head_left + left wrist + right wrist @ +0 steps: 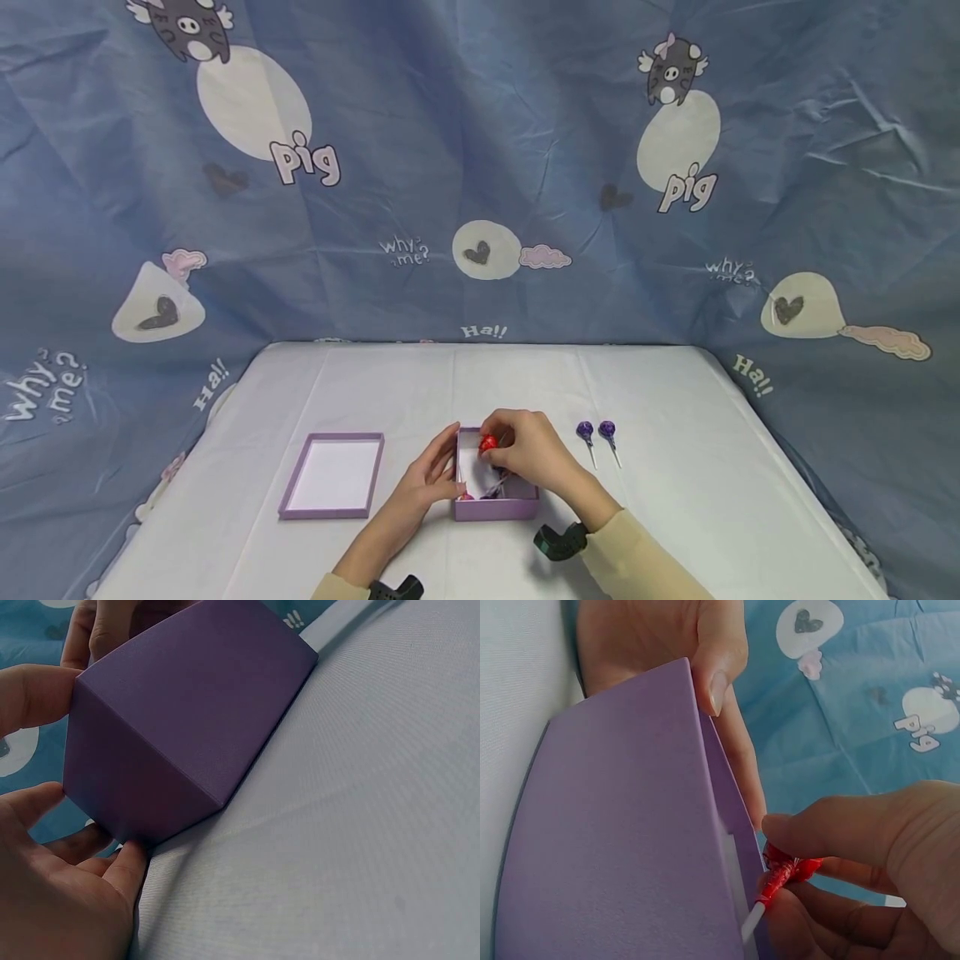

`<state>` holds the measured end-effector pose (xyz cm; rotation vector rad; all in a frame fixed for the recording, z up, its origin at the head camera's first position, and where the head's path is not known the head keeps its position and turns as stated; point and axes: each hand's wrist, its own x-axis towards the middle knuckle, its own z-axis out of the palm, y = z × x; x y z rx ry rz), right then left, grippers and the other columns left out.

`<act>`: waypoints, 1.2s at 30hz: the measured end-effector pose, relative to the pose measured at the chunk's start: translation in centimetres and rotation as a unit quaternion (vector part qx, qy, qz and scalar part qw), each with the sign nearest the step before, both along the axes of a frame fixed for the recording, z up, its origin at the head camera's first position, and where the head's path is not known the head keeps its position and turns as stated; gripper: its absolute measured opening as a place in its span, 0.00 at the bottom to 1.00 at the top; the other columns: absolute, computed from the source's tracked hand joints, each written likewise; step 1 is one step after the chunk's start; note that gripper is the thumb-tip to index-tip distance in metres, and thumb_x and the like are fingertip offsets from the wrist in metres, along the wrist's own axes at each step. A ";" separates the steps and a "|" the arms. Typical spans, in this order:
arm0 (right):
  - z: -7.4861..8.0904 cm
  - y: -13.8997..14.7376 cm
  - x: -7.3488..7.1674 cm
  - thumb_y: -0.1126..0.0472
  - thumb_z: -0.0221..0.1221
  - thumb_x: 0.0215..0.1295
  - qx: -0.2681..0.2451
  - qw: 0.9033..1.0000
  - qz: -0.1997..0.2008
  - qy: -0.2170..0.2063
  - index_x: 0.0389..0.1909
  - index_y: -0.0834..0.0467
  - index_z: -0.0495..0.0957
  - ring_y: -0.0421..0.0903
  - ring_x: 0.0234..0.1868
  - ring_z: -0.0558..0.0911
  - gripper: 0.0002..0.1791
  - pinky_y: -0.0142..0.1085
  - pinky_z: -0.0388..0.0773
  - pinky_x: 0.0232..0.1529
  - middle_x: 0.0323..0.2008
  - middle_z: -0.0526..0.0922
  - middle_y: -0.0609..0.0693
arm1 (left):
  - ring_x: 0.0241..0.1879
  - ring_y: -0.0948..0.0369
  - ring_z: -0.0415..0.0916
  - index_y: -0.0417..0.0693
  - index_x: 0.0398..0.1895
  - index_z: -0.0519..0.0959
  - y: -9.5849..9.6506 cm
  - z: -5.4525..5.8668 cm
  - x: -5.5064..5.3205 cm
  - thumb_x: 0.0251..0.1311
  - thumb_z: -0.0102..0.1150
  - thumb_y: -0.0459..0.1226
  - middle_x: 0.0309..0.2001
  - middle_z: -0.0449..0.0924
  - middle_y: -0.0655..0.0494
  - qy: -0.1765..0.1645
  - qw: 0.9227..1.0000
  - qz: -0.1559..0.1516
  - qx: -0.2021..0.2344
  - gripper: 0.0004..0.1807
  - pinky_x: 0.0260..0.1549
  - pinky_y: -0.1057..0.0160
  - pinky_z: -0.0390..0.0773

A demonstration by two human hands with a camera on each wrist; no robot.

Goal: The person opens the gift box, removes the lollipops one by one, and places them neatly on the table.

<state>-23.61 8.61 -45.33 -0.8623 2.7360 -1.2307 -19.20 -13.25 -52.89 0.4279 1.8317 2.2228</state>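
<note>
A small purple box [497, 510] with a pale inside stands at the middle of the table. My left hand [422, 485] holds its left side, thumb over the near corner and fingers along the outer wall, as the left wrist view [67, 877] also shows. Between thumb and fingers of my right hand [531, 446] is a red-wrapped lollipop [780, 874], pinched over the box opening. Its white stick points down along the inside of the wall. Inside the box, partly hidden by the near wall, lie a pink wrapper and dark purple wrapped candy.
Left of the box lies a shallow purple-rimmed lid [327, 513], white inside up. Two purple lollipops [585, 430] lie side by side to the right, sticks toward me. A white cloth [675, 517] covers the table, and a blue printed curtain [390, 192] hangs behind.
</note>
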 end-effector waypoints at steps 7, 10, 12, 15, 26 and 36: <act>0.3 0.2 0.0 0.63 0.74 0.55 -0.008 1.000 -0.005 -0.013 0.38 0.46 0.83 0.39 0.28 0.84 0.13 0.32 0.82 0.27 0.27 0.84 0.37 | 0.78 0.49 0.41 0.50 0.81 0.49 0.0 0.2 0.1 0.58 0.60 0.25 0.80 0.44 0.44 -0.002 1.000 -0.003 -0.001 0.49 0.75 0.54 0.49; 0.4 0.4 -0.1 0.62 0.73 0.56 -0.009 1.000 -0.003 -0.016 0.39 0.47 0.84 0.38 0.28 0.84 0.12 0.33 0.82 0.26 0.28 0.84 0.37 | 0.78 0.49 0.41 0.50 0.81 0.48 0.0 0.1 0.1 0.58 0.60 0.25 0.80 0.43 0.44 -0.002 1.000 -0.005 0.000 0.49 0.75 0.53 0.48; 0.5 0.5 -0.1 0.63 0.73 0.56 -0.011 1.000 -0.002 -0.016 0.39 0.48 0.84 0.38 0.28 0.83 0.12 0.33 0.82 0.24 0.28 0.84 0.38 | 0.78 0.49 0.40 0.50 0.81 0.48 0.0 0.0 0.1 0.58 0.61 0.25 0.80 0.43 0.44 -0.001 1.000 -0.005 0.001 0.49 0.75 0.53 0.48; 0.6 0.6 -0.2 0.63 0.73 0.56 -0.015 1.000 0.000 -0.012 0.39 0.50 0.84 0.38 0.27 0.83 0.12 0.33 0.81 0.23 0.29 0.84 0.39 | 0.78 0.50 0.41 0.50 0.81 0.48 0.0 0.0 0.0 0.58 0.60 0.25 0.80 0.44 0.45 -0.001 1.000 -0.005 0.002 0.49 0.75 0.53 0.48; 1.2 1.0 -0.3 0.62 0.72 0.57 -0.014 1.000 -0.016 -0.005 0.42 0.54 0.85 0.38 0.30 0.83 0.12 0.33 0.82 0.25 0.31 0.84 0.39 | 0.78 0.50 0.41 0.52 0.81 0.50 -0.1 0.0 -0.1 0.58 0.61 0.25 0.80 0.45 0.47 0.003 1.000 -0.004 0.001 0.49 0.75 0.54 0.49; 1.5 1.6 -0.5 0.63 0.73 0.56 -0.028 0.999 -0.030 -0.015 0.39 0.50 0.85 0.41 0.31 0.84 0.12 0.34 0.83 0.28 0.31 0.85 0.40 | 0.78 0.49 0.41 0.54 0.81 0.51 0.0 -0.1 0.0 0.59 0.62 0.26 0.80 0.46 0.47 -0.006 1.000 0.003 -0.012 0.48 0.74 0.56 0.50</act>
